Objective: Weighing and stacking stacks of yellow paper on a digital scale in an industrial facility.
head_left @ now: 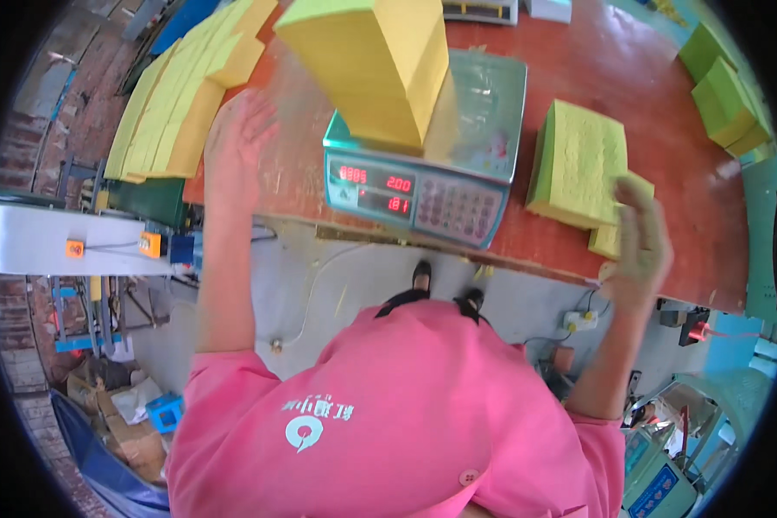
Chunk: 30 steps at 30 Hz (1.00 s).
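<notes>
A tall yellow block of stacked paper [371,69] stands on the digital weighing scale [483,104], whose red display is lit. My left hand [243,129] is raised left of the scale with its fingers stretched out and nothing in it. It is nearest to a row of yellow paper stacks [181,104] at the table's left side. To the right of the scale, a shorter yellow paper stack [578,160] lies by the table's front edge. My right hand [643,246] hovers beside that stack's right side, partly covering a smaller yellow block [605,241]. Its fingers are apart and it appears to hold nothing.
The red tabletop [708,233] carries more yellow stacks [725,104] at the far right. Left of the table stands a pale metal machine beam [34,242] with orange switches. A power strip [580,320] and cables lie below the table. Cardboard [134,436] is piled at lower left.
</notes>
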### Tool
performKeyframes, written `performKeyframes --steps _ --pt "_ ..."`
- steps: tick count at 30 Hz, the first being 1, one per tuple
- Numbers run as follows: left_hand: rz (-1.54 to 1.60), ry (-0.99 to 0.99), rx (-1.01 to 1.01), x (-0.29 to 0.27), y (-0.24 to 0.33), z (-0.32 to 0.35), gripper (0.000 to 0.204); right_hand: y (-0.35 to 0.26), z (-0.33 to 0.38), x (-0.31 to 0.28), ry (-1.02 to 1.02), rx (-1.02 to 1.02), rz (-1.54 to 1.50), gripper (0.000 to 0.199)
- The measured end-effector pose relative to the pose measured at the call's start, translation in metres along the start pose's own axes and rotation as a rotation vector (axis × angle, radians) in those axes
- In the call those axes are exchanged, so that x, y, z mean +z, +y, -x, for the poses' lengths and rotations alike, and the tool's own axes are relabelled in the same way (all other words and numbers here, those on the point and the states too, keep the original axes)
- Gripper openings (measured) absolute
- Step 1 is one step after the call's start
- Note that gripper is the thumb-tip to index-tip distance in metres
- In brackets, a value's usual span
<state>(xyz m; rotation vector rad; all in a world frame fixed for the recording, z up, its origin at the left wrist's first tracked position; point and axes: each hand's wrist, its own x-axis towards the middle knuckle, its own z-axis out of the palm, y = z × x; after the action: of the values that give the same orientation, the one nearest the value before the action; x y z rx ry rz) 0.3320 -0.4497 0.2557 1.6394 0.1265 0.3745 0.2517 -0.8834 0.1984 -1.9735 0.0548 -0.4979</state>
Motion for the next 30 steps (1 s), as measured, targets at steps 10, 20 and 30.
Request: performKeyframes --steps 10,20,30 --pt "0.119 -0.598 -0.354 0.087 0.029 -0.155 0.058 -0.021 -0.108 0.231 -0.134 0.131 -0.600 0.048" --pt "0.041 -0.790 -0.583 0.062 0.032 -0.125 0.056 -0.033 -0.024 0.251 0.105 0.059 -0.528 0.050" --pt "0.091 -0.912 -0.663 0.051 0.011 -0.153 0.054 -0.009 0.068 0.232 -0.153 0.780 -1.285 0.036"
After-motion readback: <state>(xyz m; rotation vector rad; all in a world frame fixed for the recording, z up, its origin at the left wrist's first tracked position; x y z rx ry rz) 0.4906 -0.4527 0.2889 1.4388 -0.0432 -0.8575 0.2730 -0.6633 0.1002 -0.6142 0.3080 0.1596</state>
